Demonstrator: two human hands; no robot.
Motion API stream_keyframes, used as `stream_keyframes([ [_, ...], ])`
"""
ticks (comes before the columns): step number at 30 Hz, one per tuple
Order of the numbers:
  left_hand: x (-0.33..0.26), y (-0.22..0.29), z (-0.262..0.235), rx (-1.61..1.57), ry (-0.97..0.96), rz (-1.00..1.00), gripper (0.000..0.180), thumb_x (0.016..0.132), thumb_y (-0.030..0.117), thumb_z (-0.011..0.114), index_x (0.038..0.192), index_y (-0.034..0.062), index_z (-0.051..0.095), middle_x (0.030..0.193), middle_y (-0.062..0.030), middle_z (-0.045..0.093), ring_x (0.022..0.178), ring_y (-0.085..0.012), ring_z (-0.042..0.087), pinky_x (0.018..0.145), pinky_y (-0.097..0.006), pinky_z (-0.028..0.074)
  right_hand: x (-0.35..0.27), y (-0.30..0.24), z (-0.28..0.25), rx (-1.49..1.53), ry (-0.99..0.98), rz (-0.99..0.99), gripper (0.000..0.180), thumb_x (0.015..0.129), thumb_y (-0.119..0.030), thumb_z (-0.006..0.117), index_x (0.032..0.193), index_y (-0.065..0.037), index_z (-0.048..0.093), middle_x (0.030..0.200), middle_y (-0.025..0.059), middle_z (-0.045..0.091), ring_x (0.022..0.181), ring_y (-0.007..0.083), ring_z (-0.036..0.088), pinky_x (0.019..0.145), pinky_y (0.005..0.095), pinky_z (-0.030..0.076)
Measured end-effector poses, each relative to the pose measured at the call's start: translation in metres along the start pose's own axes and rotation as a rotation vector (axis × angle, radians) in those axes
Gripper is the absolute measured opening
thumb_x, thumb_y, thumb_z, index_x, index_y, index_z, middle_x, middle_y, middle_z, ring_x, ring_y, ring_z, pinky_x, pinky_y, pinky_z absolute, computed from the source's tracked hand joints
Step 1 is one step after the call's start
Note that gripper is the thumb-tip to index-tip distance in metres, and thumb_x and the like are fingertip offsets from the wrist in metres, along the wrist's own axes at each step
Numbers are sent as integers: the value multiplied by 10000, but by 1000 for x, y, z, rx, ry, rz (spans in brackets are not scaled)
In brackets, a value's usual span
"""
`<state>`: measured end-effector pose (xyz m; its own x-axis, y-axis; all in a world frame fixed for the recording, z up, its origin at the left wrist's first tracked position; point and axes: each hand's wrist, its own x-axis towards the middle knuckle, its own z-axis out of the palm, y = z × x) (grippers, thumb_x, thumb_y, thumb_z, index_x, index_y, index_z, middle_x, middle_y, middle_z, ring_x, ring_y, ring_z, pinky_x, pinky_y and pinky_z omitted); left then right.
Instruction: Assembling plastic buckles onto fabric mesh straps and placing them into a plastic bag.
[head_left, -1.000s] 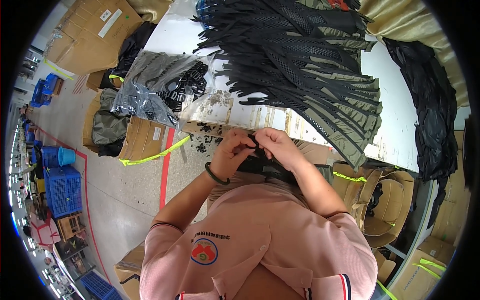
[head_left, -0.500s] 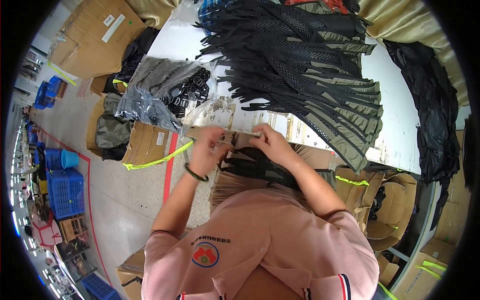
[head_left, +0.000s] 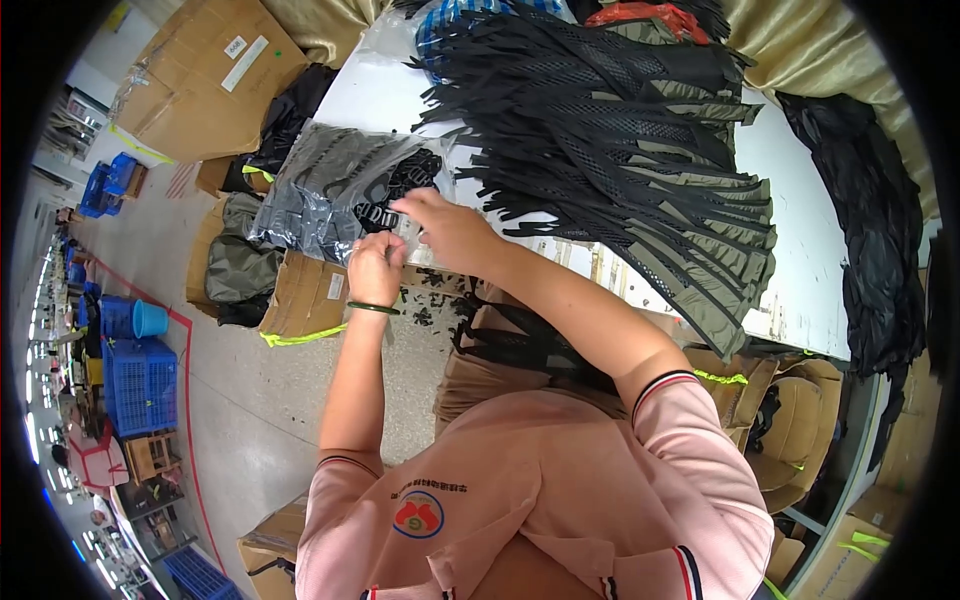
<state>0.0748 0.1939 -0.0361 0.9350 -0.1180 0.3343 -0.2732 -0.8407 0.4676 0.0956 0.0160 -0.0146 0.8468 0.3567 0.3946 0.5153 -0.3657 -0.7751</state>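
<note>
1. Strap piece: small, pale and flat, held between both hands just off the near-left edge of the white tabletop. Kept up in front of the chest, probably so both hands can work it without leaning over.
2. Left hand: curled to a narrow grip on the lower end of the piece, green bangle at the wrist. Looks like the anchoring hand.
3. Right hand: closed over the upper end, fingers reaching toward the bag. What sits under the fingertips is too small to tell.
4. Dark strap bundle: hangs at the tabletop's near edge, just beyond the person's chest, below the right forearm. Likely parked within easy reach.
5. Small black parts: scattered at the near-left edge, just under the hands.
6. Clear plastic bag: lies over the left edge of the tabletop, dark buckles showing inside, mouth toward the hands. Touching or just beside the right fingertips; cannot tell which.
7. Stack of black mesh and olive pieces: fanned across the middle of the tabletop, strap ends pointing left, so each can be pulled off singly.
8. Black fabric: heaped along the right edge, well apart from the hands.
9. Cardboard boxes: on the floor below the left edge.
</note>
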Motion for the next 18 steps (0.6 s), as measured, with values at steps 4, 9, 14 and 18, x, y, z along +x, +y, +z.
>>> stream_keyframes([
  [4,-3,5,6,-5,53,45,108,726,110,678,760,92,577,756,-79,610,744,-309,566,659,-422,430,13,7,11,-288,-159,-242,249,785,-109,545,1032,-86,571,1020,108,572,860,281,621,720,390,506],
  [9,-7,2,8,-8,96,30,108,730,121,675,749,113,569,734,-56,600,728,-280,560,640,-391,397,8,7,16,-457,-202,-195,108,783,-123,530,790,-48,607,807,106,620,805,274,639,683,372,518],
  [14,-6,14,11,-3,110,35,118,716,122,685,728,123,568,738,-34,599,721,-255,560,647,-375,367,-1,7,9,-504,-199,-121,114,783,-121,533,812,-36,602,807,124,620,755,291,641,656,373,520],
  [18,-6,10,25,62,113,139,127,706,111,685,685,131,561,707,-19,582,689,-236,550,640,-366,340,-8,20,19,-429,-167,-7,109,769,-109,542,798,-14,586,806,155,613,758,312,635,657,402,513],
])
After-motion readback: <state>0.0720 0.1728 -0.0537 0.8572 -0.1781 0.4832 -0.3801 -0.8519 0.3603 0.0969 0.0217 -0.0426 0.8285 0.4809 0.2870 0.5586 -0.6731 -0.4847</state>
